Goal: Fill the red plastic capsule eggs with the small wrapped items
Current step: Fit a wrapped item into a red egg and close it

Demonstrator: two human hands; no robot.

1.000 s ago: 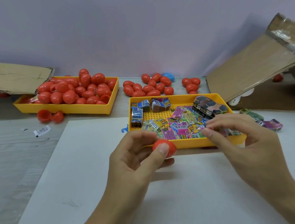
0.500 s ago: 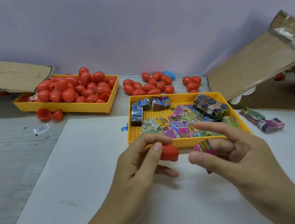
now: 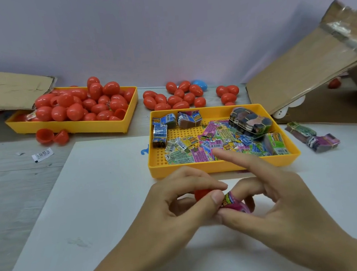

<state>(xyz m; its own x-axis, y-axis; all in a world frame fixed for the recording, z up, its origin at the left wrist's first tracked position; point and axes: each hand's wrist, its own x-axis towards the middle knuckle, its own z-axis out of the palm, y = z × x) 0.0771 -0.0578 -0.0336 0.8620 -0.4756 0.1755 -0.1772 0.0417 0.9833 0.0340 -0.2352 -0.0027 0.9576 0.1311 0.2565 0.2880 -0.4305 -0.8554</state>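
The left hand [image 3: 178, 201] gripped a light, slick red egg [image 3: 202, 194]; the right hand [image 3: 263, 199] pinched a soft pink wrapped item [image 3: 234, 202], best held at its edges.

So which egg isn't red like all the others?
The blue egg, at the back near the wall, behind the loose red eggs on the table. It is the only blue one in view.
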